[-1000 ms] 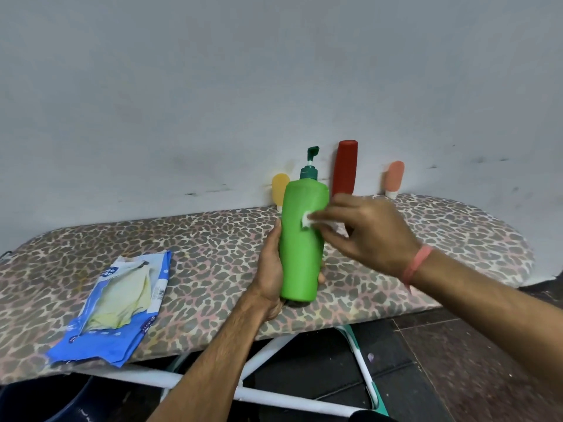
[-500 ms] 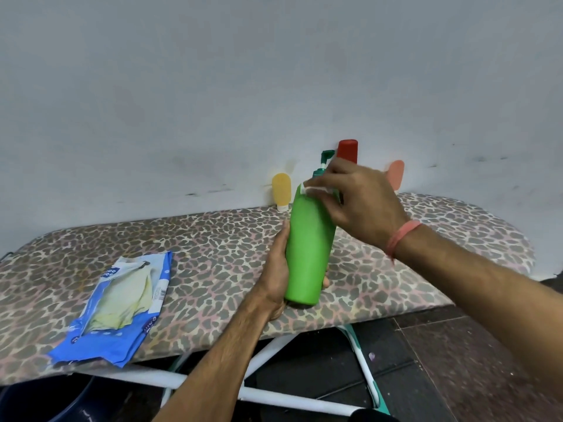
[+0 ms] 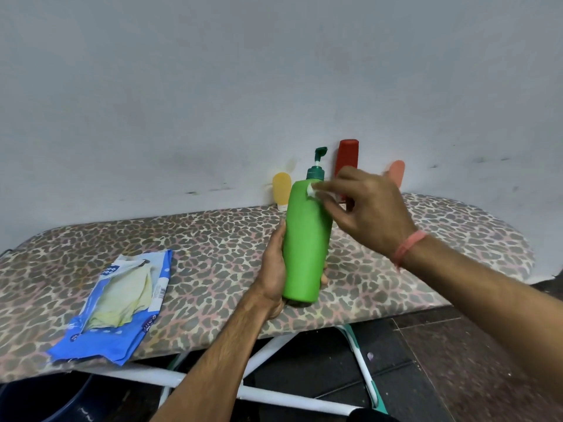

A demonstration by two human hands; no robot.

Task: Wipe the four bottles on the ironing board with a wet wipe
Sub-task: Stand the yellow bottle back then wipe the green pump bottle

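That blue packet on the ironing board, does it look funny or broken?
A bit. The blue wipe packet lies crumpled and askew near the ironing board's front edge, its flap open with pale wipes showing. Nothing looks spilled, and the bottles by the wall stand upright.
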